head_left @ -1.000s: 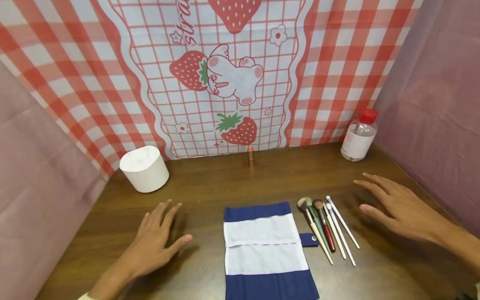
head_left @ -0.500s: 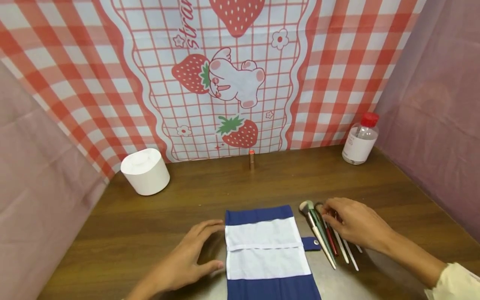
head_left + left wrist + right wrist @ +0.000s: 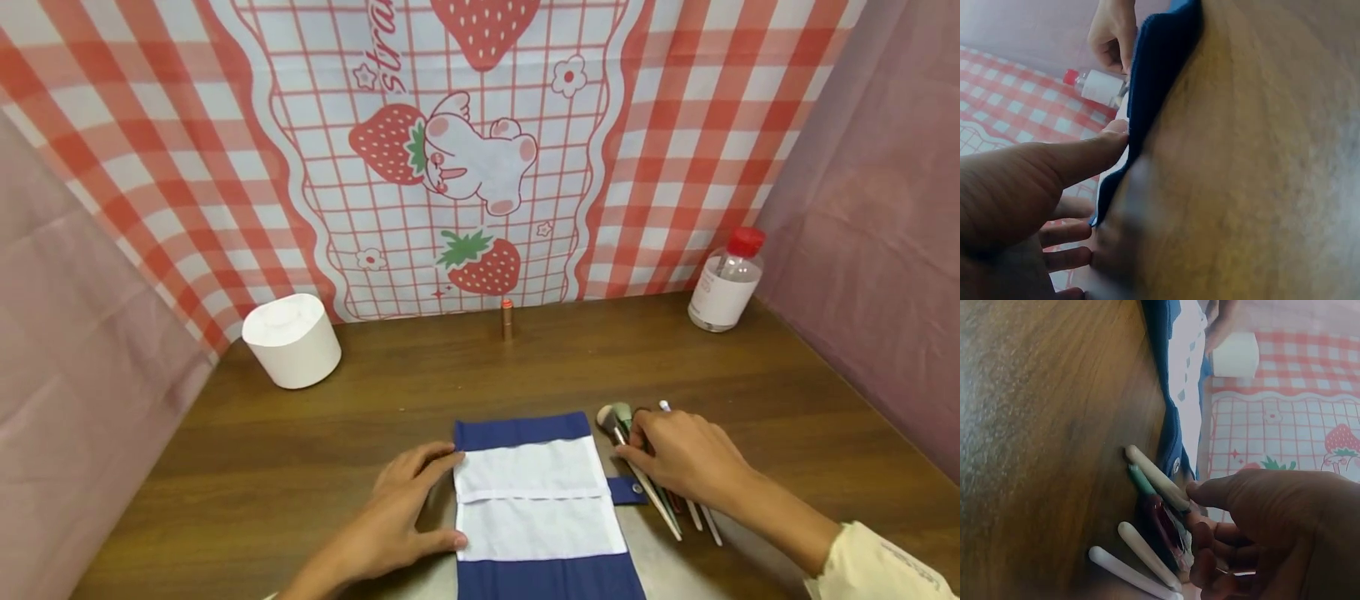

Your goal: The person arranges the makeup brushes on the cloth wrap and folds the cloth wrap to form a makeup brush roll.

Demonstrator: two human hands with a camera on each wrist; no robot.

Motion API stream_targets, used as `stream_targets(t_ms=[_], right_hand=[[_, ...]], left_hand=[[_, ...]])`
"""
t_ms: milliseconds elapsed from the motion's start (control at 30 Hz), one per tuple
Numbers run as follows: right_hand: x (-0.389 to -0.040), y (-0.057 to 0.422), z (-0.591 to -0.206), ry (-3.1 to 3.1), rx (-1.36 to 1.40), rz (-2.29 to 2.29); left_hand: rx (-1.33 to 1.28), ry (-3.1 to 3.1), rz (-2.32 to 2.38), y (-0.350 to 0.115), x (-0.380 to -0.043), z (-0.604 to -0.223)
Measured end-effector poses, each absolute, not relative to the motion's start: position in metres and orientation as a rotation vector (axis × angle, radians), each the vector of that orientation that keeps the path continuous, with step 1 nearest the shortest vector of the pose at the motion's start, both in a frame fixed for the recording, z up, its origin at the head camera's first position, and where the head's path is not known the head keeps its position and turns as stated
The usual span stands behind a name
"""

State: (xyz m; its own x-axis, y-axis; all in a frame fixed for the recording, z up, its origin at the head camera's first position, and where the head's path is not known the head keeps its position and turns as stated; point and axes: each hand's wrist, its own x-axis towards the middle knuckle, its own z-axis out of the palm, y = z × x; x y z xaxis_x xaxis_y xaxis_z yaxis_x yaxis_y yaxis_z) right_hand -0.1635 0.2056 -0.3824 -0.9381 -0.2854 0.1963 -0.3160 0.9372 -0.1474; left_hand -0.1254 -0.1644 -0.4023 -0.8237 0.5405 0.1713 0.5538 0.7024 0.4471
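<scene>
A navy and white fabric brush roll (image 3: pixel 532 533) lies spread open, its snap tab (image 3: pixel 626 491) pointing right. My left hand (image 3: pixel 397 517) rests at its left edge; thumb and fingertips touch the cloth, fingers loosely spread. Over the makeup brushes to the right, my right hand (image 3: pixel 693 458) pinches a cream-handled makeup brush (image 3: pixel 1157 478) between thumb and index finger. Beside that brush, in the right wrist view, lie a green handle (image 3: pixel 1141 480), a dark red handle (image 3: pixel 1163 519) and pale handles (image 3: pixel 1147 553). The right hand hides part of the brushes in the head view.
At the back left stands a white oval container (image 3: pixel 292 342). A small copper-coloured lipstick (image 3: pixel 507 321) stands upright at the back centre, and a clear bottle with a red cap (image 3: pixel 726 283) at the back right. A checked strawberry cloth (image 3: pixel 652 150) hangs behind the wooden table (image 3: pixel 360 367).
My left hand has moved right, from the bare table to the brush roll's edge. My right hand has come in left onto the brushes, its thumb now at the cream-handled one.
</scene>
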Motion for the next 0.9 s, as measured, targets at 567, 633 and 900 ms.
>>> stream_targets(t_ms=[567, 633, 900], right_hand=[[-0.181, 0.203, -0.358, -2.797, 0.538, 0.679], [-0.184, 0.203, -0.353, -2.76, 0.533, 0.795], [-0.193, 0.188, -0.339, -2.647, 0.516, 1.319]], left_hand=[[-0.973, -2.931, -0.586, -0.164, -0.127, -0.403], [-0.971, -2.955, -0.57, -0.164, -0.127, -0.402], [-0.961, -2.967, -0.547, -0.166, -0.127, -0.402]])
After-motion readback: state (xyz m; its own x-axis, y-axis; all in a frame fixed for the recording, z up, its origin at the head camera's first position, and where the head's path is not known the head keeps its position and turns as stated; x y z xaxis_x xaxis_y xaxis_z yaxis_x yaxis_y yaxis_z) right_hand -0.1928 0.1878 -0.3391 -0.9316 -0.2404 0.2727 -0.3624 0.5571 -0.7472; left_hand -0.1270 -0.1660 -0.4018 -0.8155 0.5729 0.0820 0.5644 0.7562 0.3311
